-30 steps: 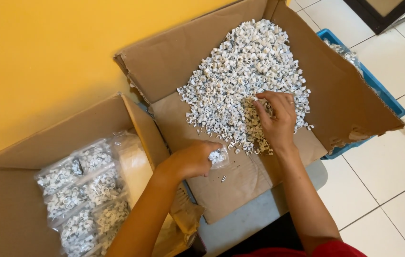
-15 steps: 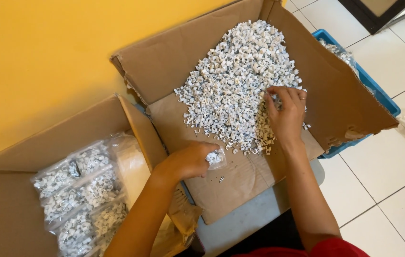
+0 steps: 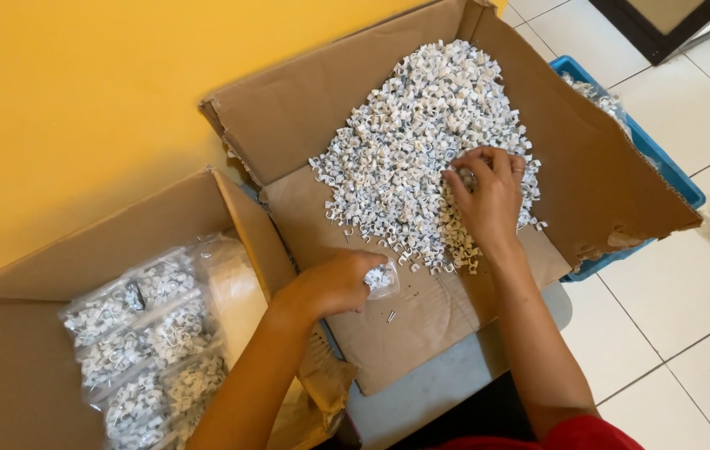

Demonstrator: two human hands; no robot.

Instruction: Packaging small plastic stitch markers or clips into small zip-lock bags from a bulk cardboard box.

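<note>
While curled, right hand [image 3: 488,196] atop clips [image 3: 409,142].

Both forearms are bare from wrist to elbow, with no watch, bracelet or glove on either one. The left hand [image 3: 334,283] and the right hand [image 3: 488,196] are bare too; whether a ring sits on a finger of the right hand is too small to tell. At about five o'clock in the view, at the bottom edge, a strip of red sleeve [image 3: 576,433] covers the right upper arm, plain cloth with no visible pattern.
</note>
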